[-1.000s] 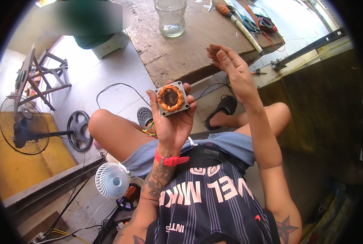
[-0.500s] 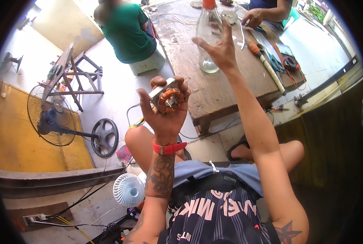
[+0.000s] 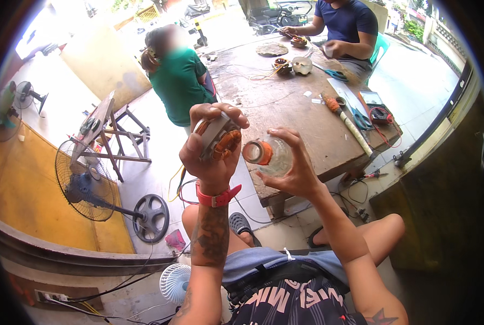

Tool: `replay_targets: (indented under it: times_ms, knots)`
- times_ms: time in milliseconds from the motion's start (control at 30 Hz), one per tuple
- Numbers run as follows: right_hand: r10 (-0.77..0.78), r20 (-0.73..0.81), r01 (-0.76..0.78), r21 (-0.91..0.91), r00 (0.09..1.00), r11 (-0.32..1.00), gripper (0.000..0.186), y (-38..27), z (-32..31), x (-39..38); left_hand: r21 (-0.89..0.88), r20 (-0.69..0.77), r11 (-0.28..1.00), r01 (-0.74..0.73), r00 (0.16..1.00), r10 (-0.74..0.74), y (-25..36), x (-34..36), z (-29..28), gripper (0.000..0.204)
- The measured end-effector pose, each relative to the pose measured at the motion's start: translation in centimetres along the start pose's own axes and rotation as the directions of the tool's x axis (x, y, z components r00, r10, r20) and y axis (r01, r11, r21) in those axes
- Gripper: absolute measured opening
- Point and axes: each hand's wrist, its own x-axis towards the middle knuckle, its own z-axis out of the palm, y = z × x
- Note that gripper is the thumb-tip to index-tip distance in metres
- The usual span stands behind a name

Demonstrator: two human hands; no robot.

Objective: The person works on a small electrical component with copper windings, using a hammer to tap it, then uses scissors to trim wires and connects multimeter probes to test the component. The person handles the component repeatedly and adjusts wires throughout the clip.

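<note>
My left hand [image 3: 201,162], with a red watch band at the wrist, grips a square metal motor stator [image 3: 212,132] with orange copper windings, tilted partly side-on. Just to its right, my right hand [image 3: 299,176] curls round a clear glass bottle [image 3: 280,157] whose mouth faces me and has an orange band around the neck. The bottle appears over the near left corner of the wooden table [image 3: 318,168], close to the stator but apart from it; whether it rests on the wood I cannot tell.
A person in green [image 3: 177,92] sits left of the table, another in navy [image 3: 350,38] behind it. Motor parts [image 3: 301,65], scissors [image 3: 361,116], a taped stick [image 3: 350,124] and a meter [image 3: 380,115] lie on it. A standing fan [image 3: 85,181] and cables are to my left.
My left hand has raised and tilted the stator. My right hand has closed on the bottle, which now sits nearer the table's front corner, beside the stator. The view shows more of both co-workers.
</note>
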Motion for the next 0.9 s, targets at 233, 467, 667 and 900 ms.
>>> replay_targets:
  times_ms: [233,467,667,900]
  knots:
    - [0.120,0.021,-0.120,-0.028,0.993,0.992,0.094,-0.1,-1.4,0.8,0.477,0.043,0.875,0.079,0.993,-0.113,0.0,3.5,3.0,0.050]
    - [0.303,-0.075,-0.299,0.067,0.950,0.952,0.093,1.5,-1.9,2.5,0.927,0.069,0.366,0.081,0.922,-0.381,-1.2,9.4,3.7,0.048]
    - [0.418,-0.129,-0.431,-0.087,0.899,0.898,0.104,1.8,-2.2,4.1,0.910,-0.064,0.382,0.162,0.964,-0.257,-5.4,10.9,2.7,0.039]
    - [0.004,-0.329,-0.008,-0.012,0.944,1.000,0.080,2.0,-3.6,9.5,0.903,-0.061,0.425,0.066,0.998,-0.025,-7.7,8.4,4.4,0.035]
